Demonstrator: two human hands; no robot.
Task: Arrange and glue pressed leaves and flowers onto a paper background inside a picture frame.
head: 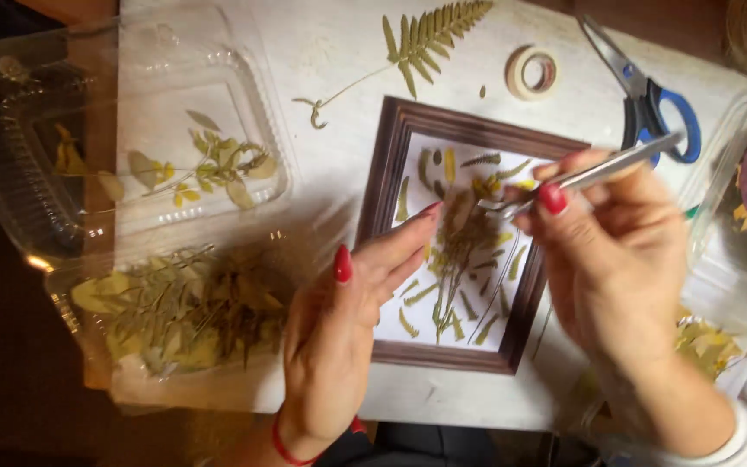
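Head view showed the right hand (pixel 616 251) pinching tweezers (pixel 590 173) over the frame (pixel 391 156), arranging pressed leaves (pixel 460 251); left hand (pixel 339 337), at seven o'clock, open, steadying them; next placement probably needed gentleness.

White worktable (pixel 322 52) amid dark, dim surroundings.

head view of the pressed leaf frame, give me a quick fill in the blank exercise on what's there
1. The right hand holds metal ____ over the brown picture frame.
2. The scissors above the frame have ____ handles.
3. The roll of tape lies between the scissors and a long ____ frond.
4. The left hand wears a red band on its ____.

Missing words: tweezers; blue; fern; wrist
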